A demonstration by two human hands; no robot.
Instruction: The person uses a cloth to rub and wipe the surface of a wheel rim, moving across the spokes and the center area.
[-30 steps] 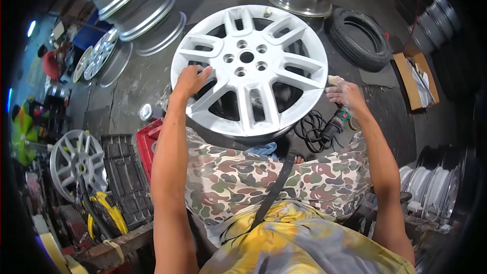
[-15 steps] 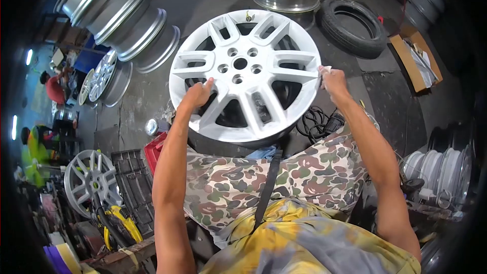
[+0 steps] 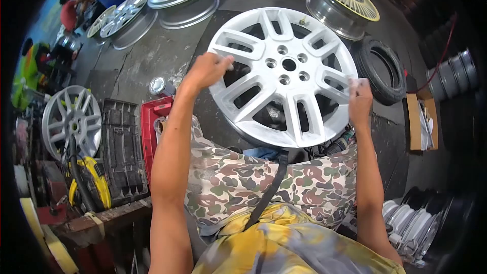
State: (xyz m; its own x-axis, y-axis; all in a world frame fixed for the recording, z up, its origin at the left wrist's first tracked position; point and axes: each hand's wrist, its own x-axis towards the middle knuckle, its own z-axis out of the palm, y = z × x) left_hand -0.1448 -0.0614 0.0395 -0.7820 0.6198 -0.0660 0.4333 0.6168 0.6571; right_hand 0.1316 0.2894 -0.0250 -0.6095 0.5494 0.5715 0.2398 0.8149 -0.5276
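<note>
A white-painted alloy wheel rim [image 3: 278, 78] lies face up in front of my knees, with paired spokes, a round centre hole and several bolt holes. My left hand [image 3: 207, 70] is at its left edge, fingers partly bent and apart, slightly blurred; nothing shows in them. At the rim's right edge, my right hand [image 3: 359, 99] is closed, its fingers pinched together against the lip. Something pale shows at those fingertips, too small to make out. A valve stem [image 3: 304, 22] sticks up near the far edge of the rim.
A black tyre [image 3: 381, 71] lies right of the rim, near a cardboard box [image 3: 422, 122]. A yellow-edged wheel [image 3: 342, 7] and stacked silver wheels [image 3: 182, 0] stand behind. A can [image 3: 161, 87] and red tray [image 3: 152, 122] are at left; a person [image 3: 70, 15] works farther off.
The view has turned, shifting the rim rightward in it. My left hand has gone from a spoke to the rim's left edge. My right hand stays at the right edge, now lower along it.
</note>
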